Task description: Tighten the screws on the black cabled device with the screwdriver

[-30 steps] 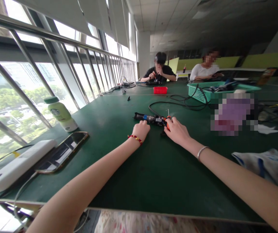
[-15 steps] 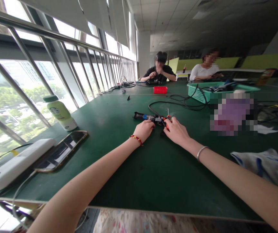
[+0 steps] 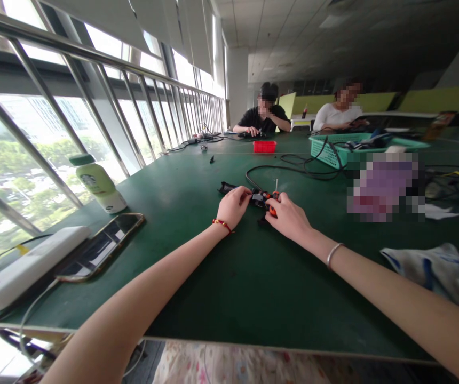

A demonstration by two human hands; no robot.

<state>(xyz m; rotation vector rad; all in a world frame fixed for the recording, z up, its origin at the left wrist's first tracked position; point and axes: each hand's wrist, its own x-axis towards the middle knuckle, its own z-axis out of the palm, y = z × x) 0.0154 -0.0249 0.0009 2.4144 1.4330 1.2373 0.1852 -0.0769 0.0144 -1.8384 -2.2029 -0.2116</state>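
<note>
A black device (image 3: 259, 198) with a cable lies on the green table (image 3: 229, 288) in front of me. My left hand (image 3: 234, 205) is at its left part, thumb and fingers pinched together over it; what lies between the fingertips is too small to make out. The device's black end sticks out beyond that hand at the upper left. My right hand (image 3: 287, 214) is closed round the orange and black handle of a screwdriver (image 3: 273, 209), whose thin metal shaft points up and away, beside the device's right end.
To the left are a green bottle (image 3: 98, 184), a phone (image 3: 103, 248) and a white power strip (image 3: 29, 266). Farther off stand a red basket (image 3: 264, 146) and a green basket (image 3: 327, 153) with cables. A cloth (image 3: 433, 266) lies at right. Two people sit beyond.
My left hand has moved slightly up and now covers more of the device's left part, its fingers pinched. The far person's hand has lowered to the table.
</note>
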